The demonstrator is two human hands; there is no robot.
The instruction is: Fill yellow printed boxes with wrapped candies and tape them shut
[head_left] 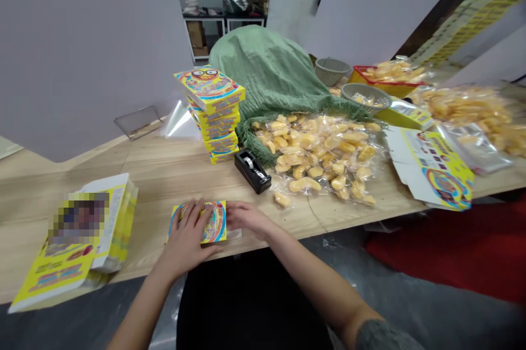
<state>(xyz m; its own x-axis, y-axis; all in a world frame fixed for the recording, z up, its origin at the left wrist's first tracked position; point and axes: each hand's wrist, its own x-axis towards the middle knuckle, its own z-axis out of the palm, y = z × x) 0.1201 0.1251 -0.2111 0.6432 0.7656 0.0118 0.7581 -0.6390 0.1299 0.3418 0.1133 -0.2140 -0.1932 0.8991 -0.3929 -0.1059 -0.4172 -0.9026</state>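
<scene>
A small yellow cardboard box with a blue and pink swirl print lies near the table's front edge. My left hand rests flat on top of it with the fingers spread. At the box's right end, my right hand has its fingers bent against the end; their tips are partly hidden. A pale flap shows below that hand. Just beyond stands a black tape dispenser, and behind it rises a stack of similar printed boxes.
Flattened printed cartons lie in a pile at left. Wrapped yellow pieces spill from a green woven sack. To the right are an unfolded carton, grey baskets, a red-rimmed bin and red fabric.
</scene>
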